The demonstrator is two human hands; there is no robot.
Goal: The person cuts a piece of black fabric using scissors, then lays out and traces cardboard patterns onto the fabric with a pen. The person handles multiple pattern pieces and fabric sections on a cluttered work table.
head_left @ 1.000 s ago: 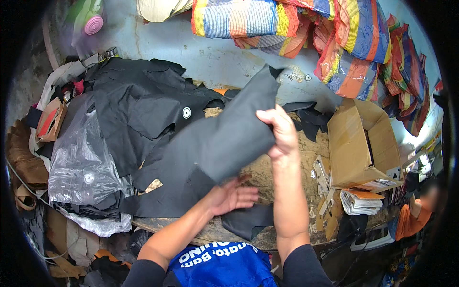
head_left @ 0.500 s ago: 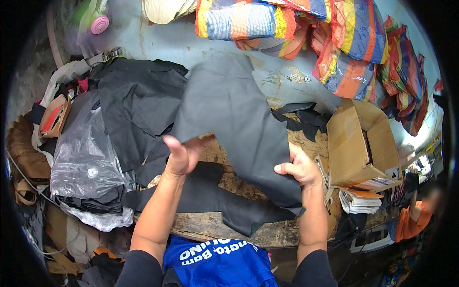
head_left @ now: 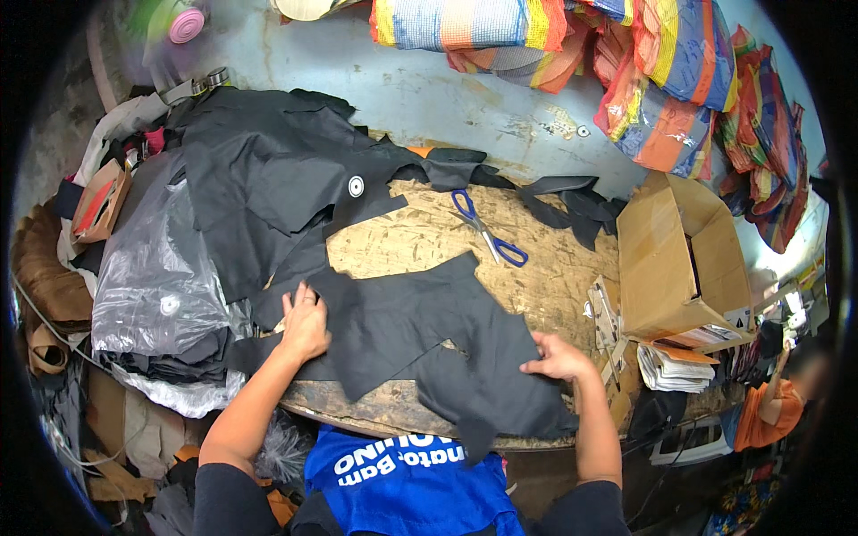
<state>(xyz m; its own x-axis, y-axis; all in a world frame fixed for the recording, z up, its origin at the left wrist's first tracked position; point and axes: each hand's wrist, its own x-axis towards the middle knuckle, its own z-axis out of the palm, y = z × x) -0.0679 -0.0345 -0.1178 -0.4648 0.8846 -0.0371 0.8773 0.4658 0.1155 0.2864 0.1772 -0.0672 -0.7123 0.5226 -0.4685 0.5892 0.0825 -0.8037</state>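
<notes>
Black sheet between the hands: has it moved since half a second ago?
Yes: downward, toward the person. The black sheet overlapped the blue wall in view; now it is spread low over the wooden table.

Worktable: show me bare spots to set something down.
Bare wood on the table shows left of the scissors, between the heap of black material and the black sheet, and right of them, toward the cardboard box. Crowded: the front, under that sheet; the left, under the heap and clear plastic; the back edge, with black scraps.
</notes>
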